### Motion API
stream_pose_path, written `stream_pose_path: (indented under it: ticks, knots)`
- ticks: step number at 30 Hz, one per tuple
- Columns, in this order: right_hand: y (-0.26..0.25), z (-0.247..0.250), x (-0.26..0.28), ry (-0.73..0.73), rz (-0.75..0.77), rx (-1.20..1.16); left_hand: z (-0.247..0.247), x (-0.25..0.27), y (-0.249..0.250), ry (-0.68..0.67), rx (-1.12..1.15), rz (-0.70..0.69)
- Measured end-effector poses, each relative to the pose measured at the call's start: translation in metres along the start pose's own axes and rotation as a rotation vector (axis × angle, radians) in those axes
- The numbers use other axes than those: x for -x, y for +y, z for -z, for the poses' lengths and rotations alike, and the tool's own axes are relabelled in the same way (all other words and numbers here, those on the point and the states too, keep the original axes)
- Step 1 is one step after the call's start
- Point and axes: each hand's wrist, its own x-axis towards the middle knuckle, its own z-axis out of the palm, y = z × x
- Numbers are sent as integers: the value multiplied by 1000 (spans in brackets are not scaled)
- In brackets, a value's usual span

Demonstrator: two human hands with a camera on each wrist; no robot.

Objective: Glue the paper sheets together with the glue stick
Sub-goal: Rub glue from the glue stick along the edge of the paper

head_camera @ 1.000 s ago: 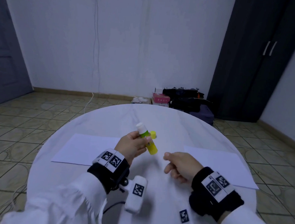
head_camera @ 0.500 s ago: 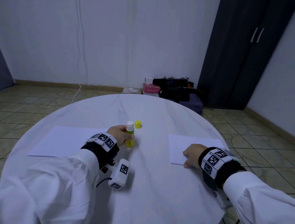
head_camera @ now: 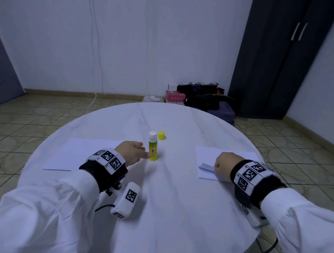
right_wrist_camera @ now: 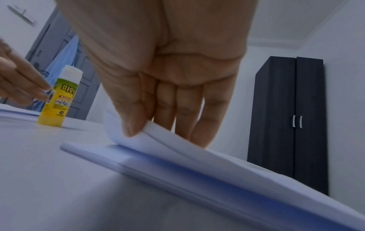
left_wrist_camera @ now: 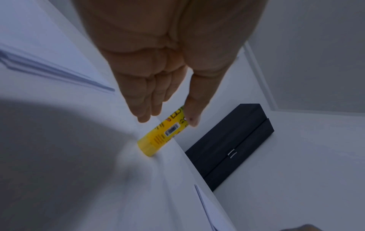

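Both hands are busy: my left hand (head_camera: 131,152) hangs loose-fingered, thumb touching the uncapped yellow plastic glue stick (head_camera: 153,147) standing mid-table, while my right hand (head_camera: 224,165) pinches the corner of the right-hand stack of white paper sheets (right_wrist_camera: 197,164). I should peel one sheet only, slowly.

The right hand (head_camera: 223,165) hides its fingers from the head view; the right paper sheet's (right_wrist_camera: 227,168) near edge blurs.

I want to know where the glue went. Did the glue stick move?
Yes. The glue stick came down from the air and now stands upright on the table, near its yellow cap.
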Motion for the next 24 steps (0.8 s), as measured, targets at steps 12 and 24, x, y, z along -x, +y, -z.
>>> stream_pose_path:
  ticks: [12,24]
  knots:
    - [-16,18,41,231,49,-109,12,43,3,-101,-185,-52]
    - [-154,-7,108,62,522,73,22,87,-35,-394,-1392,-181]
